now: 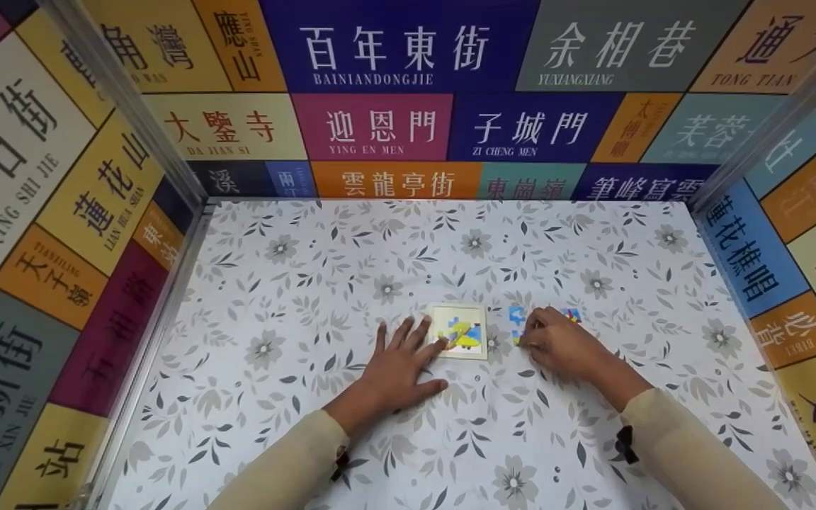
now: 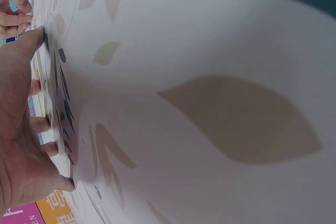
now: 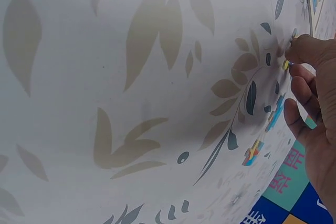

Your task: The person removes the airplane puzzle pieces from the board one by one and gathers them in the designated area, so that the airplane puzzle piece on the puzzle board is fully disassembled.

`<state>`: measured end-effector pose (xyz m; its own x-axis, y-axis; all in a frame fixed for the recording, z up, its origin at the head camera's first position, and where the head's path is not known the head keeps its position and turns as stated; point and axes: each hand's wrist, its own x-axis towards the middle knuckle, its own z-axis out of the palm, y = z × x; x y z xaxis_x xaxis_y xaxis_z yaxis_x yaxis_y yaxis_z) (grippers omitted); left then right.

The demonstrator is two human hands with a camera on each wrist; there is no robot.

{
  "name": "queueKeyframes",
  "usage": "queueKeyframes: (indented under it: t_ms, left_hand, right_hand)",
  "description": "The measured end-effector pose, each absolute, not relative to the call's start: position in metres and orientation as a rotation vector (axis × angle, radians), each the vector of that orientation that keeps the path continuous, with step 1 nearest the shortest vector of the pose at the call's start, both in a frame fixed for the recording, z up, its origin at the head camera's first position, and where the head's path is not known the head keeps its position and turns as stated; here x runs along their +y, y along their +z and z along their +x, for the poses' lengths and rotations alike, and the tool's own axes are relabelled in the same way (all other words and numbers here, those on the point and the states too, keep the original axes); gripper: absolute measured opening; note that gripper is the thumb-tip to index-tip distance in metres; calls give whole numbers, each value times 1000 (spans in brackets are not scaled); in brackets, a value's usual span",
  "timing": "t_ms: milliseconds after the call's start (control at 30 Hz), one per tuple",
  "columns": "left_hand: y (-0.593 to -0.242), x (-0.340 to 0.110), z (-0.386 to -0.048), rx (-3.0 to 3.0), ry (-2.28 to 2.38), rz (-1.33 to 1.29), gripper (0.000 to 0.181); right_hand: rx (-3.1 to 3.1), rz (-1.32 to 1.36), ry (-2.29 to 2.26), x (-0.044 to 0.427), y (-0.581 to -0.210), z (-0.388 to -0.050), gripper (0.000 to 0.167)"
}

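Left hand (image 1: 395, 370), fingers spread, touches the tray (image 1: 484, 336); at its three o'clock, right hand's (image 1: 565, 345) fingers pinch a puzzle piece (image 1: 516, 340); only the right wrist view bares an orange-blue piece (image 3: 253, 153) fully.

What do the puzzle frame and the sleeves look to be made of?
Puzzle frame: perhaps thin wood or card, fairly matte; its flat, pale cream rim fits either. Sleeves: probably fabric, matte, judging by their soft, rounded drape and lack of shine.
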<state>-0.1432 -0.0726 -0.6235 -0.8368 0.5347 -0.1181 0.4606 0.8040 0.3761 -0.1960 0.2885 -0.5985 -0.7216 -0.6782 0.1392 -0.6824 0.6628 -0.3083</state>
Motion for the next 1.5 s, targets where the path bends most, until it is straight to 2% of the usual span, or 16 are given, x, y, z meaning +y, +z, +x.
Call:
queueKeyframes:
  t_ms: [467, 1267, 1500]
  left_hand:
    - [-626, -73, -144, 2770, 489, 774, 79]
    - [-623, -72, -144, 2771, 475, 752, 77]
    - [-625, -72, -144, 2765, 505, 748, 77]
  right_hand:
    - [-2969, 1069, 614, 280, -594, -198, 5]
    - [-3049, 1163, 770, 225, -583, -208, 48]
    - [-3054, 1187, 805, 210, -583, -210, 50]
